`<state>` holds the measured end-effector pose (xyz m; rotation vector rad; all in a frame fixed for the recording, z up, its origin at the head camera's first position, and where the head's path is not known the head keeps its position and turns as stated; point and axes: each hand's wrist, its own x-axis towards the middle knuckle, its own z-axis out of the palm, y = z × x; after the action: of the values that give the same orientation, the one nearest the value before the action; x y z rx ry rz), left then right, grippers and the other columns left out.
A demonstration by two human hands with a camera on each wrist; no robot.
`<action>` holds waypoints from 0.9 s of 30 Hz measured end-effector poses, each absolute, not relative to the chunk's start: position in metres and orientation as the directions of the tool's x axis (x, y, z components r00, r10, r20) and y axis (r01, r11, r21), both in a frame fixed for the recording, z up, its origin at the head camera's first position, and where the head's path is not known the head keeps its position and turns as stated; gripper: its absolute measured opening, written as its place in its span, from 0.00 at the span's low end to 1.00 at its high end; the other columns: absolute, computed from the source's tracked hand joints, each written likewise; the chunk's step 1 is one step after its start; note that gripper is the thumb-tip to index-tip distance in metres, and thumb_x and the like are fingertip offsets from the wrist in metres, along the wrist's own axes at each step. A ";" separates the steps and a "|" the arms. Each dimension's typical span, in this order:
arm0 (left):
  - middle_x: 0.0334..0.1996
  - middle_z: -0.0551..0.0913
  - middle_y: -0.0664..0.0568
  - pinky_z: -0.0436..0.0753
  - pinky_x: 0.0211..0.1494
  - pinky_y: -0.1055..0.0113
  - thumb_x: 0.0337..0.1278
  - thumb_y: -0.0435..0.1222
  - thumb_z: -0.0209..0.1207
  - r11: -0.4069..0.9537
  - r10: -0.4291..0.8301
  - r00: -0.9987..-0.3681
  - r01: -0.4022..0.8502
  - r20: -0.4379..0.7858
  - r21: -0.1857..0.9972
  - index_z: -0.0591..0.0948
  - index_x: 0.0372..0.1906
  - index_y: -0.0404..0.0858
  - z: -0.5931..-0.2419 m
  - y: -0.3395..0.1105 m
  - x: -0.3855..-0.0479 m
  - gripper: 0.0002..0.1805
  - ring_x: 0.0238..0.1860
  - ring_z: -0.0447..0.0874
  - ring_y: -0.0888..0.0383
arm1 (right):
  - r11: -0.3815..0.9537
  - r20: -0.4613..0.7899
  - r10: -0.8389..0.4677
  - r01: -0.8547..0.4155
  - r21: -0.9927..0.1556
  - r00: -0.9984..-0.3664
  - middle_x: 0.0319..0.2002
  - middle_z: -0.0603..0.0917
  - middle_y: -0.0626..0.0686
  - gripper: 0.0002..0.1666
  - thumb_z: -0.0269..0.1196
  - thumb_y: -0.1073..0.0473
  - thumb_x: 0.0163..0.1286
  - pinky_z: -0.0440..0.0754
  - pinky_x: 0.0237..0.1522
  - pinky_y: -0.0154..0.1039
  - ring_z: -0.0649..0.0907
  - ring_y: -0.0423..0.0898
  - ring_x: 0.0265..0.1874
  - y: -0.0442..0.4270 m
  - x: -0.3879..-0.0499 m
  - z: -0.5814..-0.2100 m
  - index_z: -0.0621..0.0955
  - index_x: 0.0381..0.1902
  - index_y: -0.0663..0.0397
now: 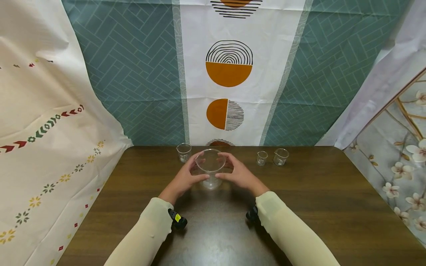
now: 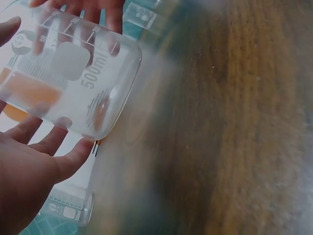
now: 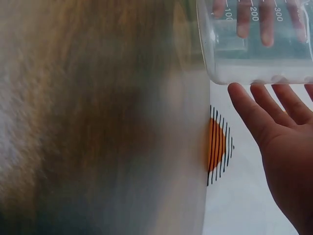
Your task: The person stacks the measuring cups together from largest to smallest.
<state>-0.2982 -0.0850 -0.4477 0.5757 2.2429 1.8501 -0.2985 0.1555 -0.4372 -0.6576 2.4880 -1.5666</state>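
Observation:
A large clear glass beaker (image 1: 211,166) stands upright between both hands near the far side of the table; I cannot tell whether its base touches the wood. "500ml" is printed on the beaker (image 2: 93,73) in the left wrist view. My left hand (image 1: 185,178) grips its left side, thumb in front and fingers around the glass. From the right, my right hand (image 1: 240,174) holds it the same way. The right wrist view has the right hand (image 3: 283,132) with fingertips against the beaker (image 3: 259,54), and other fingers visible through the glass.
A smaller beaker (image 1: 184,152) stands behind and left of the hands, close to the table's back edge. Two more small beakers, one smaller (image 1: 261,158) and one wider (image 1: 281,157), stand at back right. Patterned cloth (image 1: 229,74) hangs behind the brown wooden table (image 1: 316,207).

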 end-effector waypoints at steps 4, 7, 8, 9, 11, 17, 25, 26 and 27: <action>0.71 0.66 0.44 0.66 0.68 0.41 0.53 0.36 0.69 0.142 0.406 -0.906 0.188 0.116 0.972 0.59 0.72 0.53 -0.448 -0.091 -0.291 0.44 0.72 0.61 0.42 | 0.359 0.115 -0.442 -0.293 -0.886 -0.889 0.67 0.71 0.52 0.44 0.70 0.51 0.61 0.74 0.61 0.57 0.72 0.57 0.65 0.152 -0.293 -0.437 0.62 0.71 0.39; 0.70 0.67 0.43 0.66 0.68 0.41 0.52 0.35 0.69 0.122 0.412 -0.902 0.195 0.129 0.973 0.59 0.72 0.52 -0.449 -0.095 -0.287 0.44 0.72 0.62 0.42 | 0.372 0.109 -0.445 -0.294 -0.880 -0.889 0.67 0.70 0.50 0.44 0.70 0.50 0.60 0.75 0.60 0.55 0.73 0.55 0.65 0.150 -0.290 -0.437 0.62 0.70 0.36; 0.70 0.67 0.42 0.67 0.68 0.41 0.52 0.34 0.69 0.117 0.415 -0.900 0.197 0.132 0.973 0.60 0.72 0.51 -0.449 -0.096 -0.286 0.44 0.72 0.62 0.42 | 0.374 0.105 -0.444 -0.291 -0.881 -0.890 0.67 0.70 0.49 0.44 0.71 0.49 0.60 0.76 0.60 0.54 0.74 0.54 0.64 0.149 -0.289 -0.437 0.62 0.70 0.35; 0.69 0.67 0.42 0.67 0.68 0.41 0.52 0.34 0.69 0.114 0.416 -0.899 0.199 0.135 0.973 0.60 0.71 0.51 -0.449 -0.097 -0.285 0.44 0.71 0.62 0.41 | 0.376 0.102 -0.443 -0.288 -0.881 -0.891 0.67 0.71 0.48 0.44 0.71 0.49 0.59 0.76 0.59 0.54 0.74 0.53 0.63 0.148 -0.287 -0.436 0.62 0.70 0.34; 0.68 0.68 0.41 0.67 0.67 0.42 0.52 0.34 0.69 0.112 0.420 -0.897 0.204 0.140 0.973 0.60 0.71 0.50 -0.449 -0.100 -0.283 0.43 0.71 0.63 0.41 | 0.378 0.097 -0.444 -0.284 -0.881 -0.891 0.66 0.71 0.48 0.44 0.71 0.48 0.59 0.77 0.59 0.53 0.75 0.53 0.62 0.147 -0.285 -0.436 0.63 0.69 0.33; 0.68 0.68 0.39 0.66 0.68 0.41 0.54 0.34 0.68 0.140 0.434 -0.893 0.200 0.122 0.970 0.57 0.73 0.48 -0.446 -0.106 -0.273 0.44 0.71 0.62 0.39 | 0.341 0.100 -0.479 -0.289 -0.895 -0.872 0.63 0.73 0.51 0.44 0.71 0.50 0.59 0.77 0.57 0.53 0.77 0.53 0.60 0.144 -0.279 -0.435 0.62 0.70 0.38; 0.67 0.69 0.38 0.70 0.65 0.42 0.52 0.33 0.69 0.118 0.457 -0.877 0.226 0.150 0.967 0.58 0.72 0.48 -0.449 -0.111 -0.265 0.44 0.69 0.65 0.39 | 0.305 0.114 -0.509 -0.302 -0.903 -0.853 0.63 0.74 0.52 0.44 0.72 0.53 0.58 0.77 0.57 0.55 0.77 0.53 0.60 0.142 -0.272 -0.438 0.62 0.68 0.38; 0.66 0.69 0.37 0.70 0.65 0.42 0.52 0.33 0.69 0.116 0.458 -0.876 0.228 0.151 0.967 0.58 0.72 0.47 -0.450 -0.111 -0.264 0.44 0.69 0.66 0.39 | 0.302 0.116 -0.510 -0.303 -0.904 -0.852 0.62 0.74 0.52 0.44 0.72 0.53 0.58 0.78 0.57 0.55 0.77 0.53 0.60 0.142 -0.272 -0.438 0.62 0.68 0.38; 0.66 0.69 0.37 0.71 0.65 0.43 0.52 0.32 0.69 0.115 0.459 -0.875 0.228 0.152 0.967 0.58 0.72 0.47 -0.450 -0.111 -0.264 0.44 0.68 0.66 0.39 | 0.300 0.118 -0.511 -0.306 -0.903 -0.851 0.62 0.74 0.52 0.45 0.73 0.53 0.58 0.78 0.57 0.55 0.77 0.53 0.60 0.141 -0.271 -0.438 0.62 0.68 0.38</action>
<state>-0.2638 -0.1114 -0.4503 0.6884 2.1998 1.8506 -0.2709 0.1414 -0.4385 -0.7556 2.3720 -1.5808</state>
